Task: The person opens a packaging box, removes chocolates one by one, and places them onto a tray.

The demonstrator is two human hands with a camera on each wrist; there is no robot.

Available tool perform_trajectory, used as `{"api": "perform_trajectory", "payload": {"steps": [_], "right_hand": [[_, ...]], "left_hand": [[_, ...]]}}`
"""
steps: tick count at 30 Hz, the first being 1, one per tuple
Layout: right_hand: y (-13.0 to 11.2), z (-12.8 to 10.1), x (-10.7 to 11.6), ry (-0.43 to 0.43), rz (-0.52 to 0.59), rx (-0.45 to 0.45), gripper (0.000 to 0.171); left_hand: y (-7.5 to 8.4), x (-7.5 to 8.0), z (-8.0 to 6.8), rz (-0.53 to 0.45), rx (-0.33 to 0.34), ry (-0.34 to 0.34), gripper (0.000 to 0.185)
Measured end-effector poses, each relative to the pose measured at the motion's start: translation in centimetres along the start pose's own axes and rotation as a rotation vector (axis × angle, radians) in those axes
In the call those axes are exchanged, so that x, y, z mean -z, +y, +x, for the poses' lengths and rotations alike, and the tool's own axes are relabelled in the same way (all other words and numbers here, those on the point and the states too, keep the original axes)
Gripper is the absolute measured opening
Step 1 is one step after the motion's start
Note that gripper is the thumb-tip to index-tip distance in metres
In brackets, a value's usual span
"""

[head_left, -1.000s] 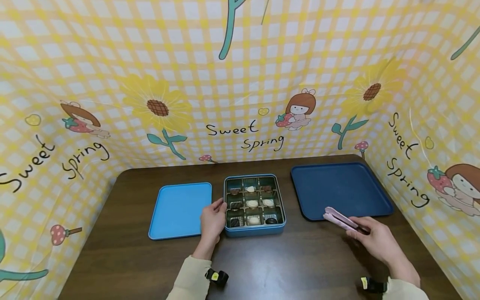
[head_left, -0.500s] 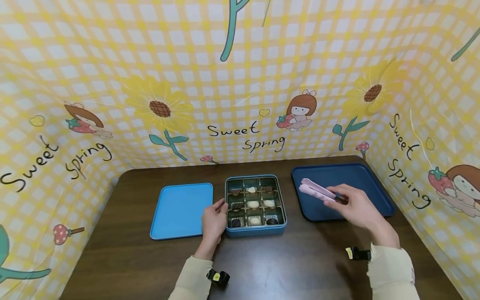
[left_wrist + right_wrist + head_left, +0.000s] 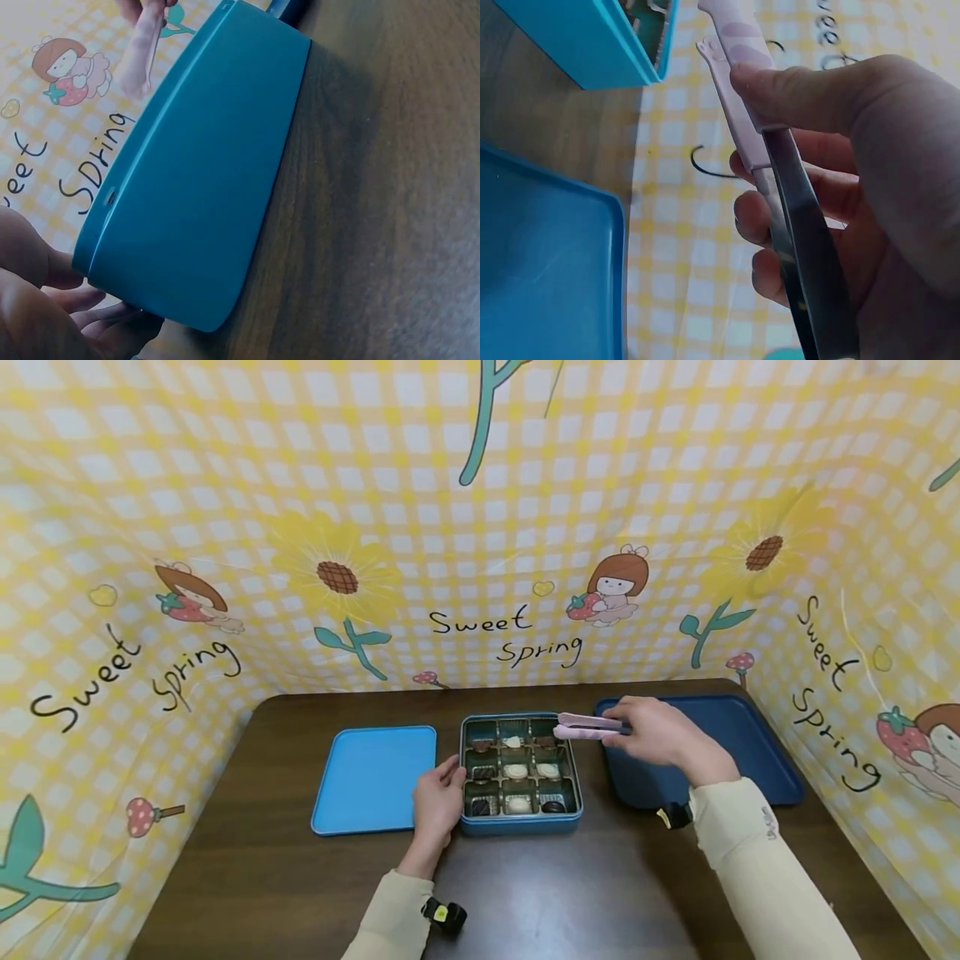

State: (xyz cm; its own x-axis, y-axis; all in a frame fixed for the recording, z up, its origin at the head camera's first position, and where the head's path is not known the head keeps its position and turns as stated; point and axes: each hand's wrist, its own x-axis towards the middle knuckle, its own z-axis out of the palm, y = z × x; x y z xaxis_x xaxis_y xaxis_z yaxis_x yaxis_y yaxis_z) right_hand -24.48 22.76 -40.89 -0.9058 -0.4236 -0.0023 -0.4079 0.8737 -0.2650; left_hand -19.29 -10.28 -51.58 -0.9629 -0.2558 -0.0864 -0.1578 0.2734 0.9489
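A yellow checked cloth (image 3: 480, 527) with sunflowers and the words "Sweet Spring" stands behind and at both sides of a dark wooden table (image 3: 525, 893). On the table, from left to right, lie a light blue lid (image 3: 375, 778), a teal tin (image 3: 521, 822) with nine compartments of chocolates, and a dark blue tray (image 3: 750, 752).

The left hand (image 3: 437, 802) rests against the left wall of the tin, with its fingers curled round the edge – it has stayed at this place during the whole last second. In the left wrist view the fingers (image 3: 112, 319) touch the near corner of the tin.

The right hand (image 3: 660, 735) grips pink tongs (image 3: 588, 727), thumb on top and fingers below, as the right wrist view shows clearly. One second ago this hand was low on the table in front of the tray, and half a second ago it was over the tray. Now it has moved further to the left: the hand is above the left edge of the tray, and the tips of the tongs reach over the back right corner of the tin – above the compartment with a brown chocolate (image 3: 545, 742). The arms of the tongs lie close together, and nothing is seen between the tips.
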Motion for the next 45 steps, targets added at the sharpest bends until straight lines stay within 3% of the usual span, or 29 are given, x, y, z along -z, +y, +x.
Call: {"api": "perform_trajectory", "payload": {"steps": [12, 25, 36, 45], "right_hand": [[-1.9, 3.1, -0.4, -0.082, -0.201, 0.069, 0.041], [-4.1, 5.7, 0.0, -0.174, -0.308, 0.080, 0.018], [-5.9, 7.9, 0.1, -0.280, -0.475, 0.101, 0.019], [-6.8, 8.9, -0.2, -0.309, -0.521, 0.104, 0.011]], "left_hand": [[-0.1, 0.1, -0.3, 0.001, 0.008, -0.004, 0.039], [0.2, 0.1, -0.3, -0.025, -0.002, -0.015, 0.042], [0.3, -0.1, -0.2, -0.016, -0.014, -0.013, 0.041], [0.1, 0.0, 0.0, -0.020, -0.003, -0.013, 0.040]]}}
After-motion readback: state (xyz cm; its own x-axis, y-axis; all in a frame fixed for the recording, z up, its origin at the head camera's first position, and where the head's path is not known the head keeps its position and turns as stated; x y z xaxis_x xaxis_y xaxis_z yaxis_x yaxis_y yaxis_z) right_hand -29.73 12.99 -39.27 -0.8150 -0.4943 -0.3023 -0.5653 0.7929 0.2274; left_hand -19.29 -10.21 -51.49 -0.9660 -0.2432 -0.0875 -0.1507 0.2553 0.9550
